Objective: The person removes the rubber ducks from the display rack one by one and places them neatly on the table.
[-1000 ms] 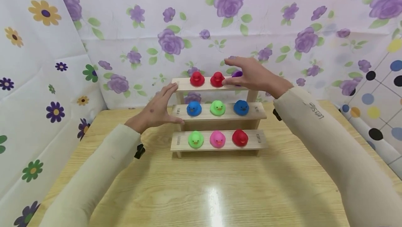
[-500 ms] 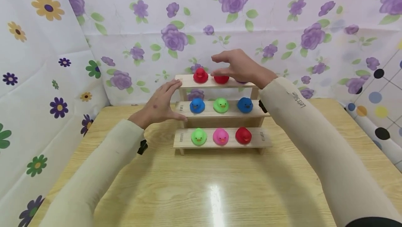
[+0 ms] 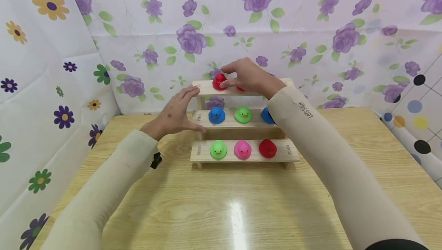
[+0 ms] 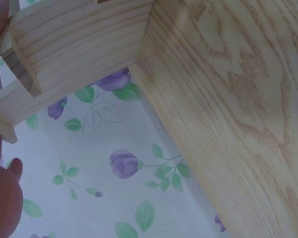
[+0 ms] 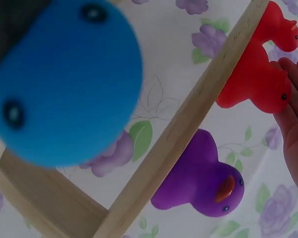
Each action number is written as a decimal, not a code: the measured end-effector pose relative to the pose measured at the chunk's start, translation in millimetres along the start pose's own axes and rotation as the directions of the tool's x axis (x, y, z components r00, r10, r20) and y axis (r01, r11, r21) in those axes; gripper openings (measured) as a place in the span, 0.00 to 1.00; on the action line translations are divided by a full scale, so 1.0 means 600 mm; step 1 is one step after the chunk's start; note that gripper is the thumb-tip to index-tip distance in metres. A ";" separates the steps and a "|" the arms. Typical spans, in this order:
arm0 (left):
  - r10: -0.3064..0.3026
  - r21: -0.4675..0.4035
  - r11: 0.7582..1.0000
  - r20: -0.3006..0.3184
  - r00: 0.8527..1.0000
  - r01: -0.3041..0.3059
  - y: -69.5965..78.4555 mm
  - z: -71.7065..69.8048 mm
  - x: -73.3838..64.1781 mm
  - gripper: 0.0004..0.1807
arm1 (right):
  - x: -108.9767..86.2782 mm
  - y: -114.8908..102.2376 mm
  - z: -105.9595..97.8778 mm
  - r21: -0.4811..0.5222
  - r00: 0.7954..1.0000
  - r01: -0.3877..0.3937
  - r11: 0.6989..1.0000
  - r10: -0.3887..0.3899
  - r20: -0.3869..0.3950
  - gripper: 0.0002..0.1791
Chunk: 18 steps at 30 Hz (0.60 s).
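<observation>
1. The counter [image 3: 241, 207] carries a three-tier wooden rack [image 3: 241, 156] set before a floral backdrop [image 3: 310, 31].
2. The rack is steadied at its left end by the left hand [image 3: 174, 115], its fingers straight and flat against the wood.
3. The right hand [image 3: 248, 76] is held over the top tier, its fingertips closing around the leftmost red duck [image 3: 218, 81]; the duck is judged not yet lifted.
4. A firm pinch and a straight upward lift are called for next, clear of the neighbouring red duck [image 5: 255, 74] and purple duck [image 5: 203, 181].
</observation>
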<state>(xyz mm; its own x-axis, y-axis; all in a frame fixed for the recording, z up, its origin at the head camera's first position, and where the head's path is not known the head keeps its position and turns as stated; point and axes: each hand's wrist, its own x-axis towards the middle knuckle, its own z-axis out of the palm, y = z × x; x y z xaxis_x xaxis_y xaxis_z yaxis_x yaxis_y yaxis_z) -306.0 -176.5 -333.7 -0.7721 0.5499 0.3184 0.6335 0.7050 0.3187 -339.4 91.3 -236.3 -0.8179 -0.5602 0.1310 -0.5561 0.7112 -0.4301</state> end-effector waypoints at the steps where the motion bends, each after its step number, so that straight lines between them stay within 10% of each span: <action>1: 0.001 -0.002 1.000 -0.001 1.000 -0.001 0.000 0.000 0.000 0.67 | 0.001 -0.001 0.002 -0.009 1.000 0.012 1.000 -0.012 -0.006 0.32; 18: 0.005 -0.031 0.999 -0.022 1.000 -0.006 -0.001 0.006 -0.002 0.67 | 0.012 -0.011 0.016 -0.087 0.998 0.054 0.995 -0.057 -0.031 0.21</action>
<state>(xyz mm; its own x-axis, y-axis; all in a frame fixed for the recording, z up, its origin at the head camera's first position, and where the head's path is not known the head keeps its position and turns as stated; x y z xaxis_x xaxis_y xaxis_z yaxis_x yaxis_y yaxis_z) -305.5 -176.0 -337.5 -0.7674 0.5435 0.3401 0.6394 0.6874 0.3444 -340.4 78.6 -241.3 -0.7893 -0.5862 0.1828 -0.6099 0.7142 -0.3434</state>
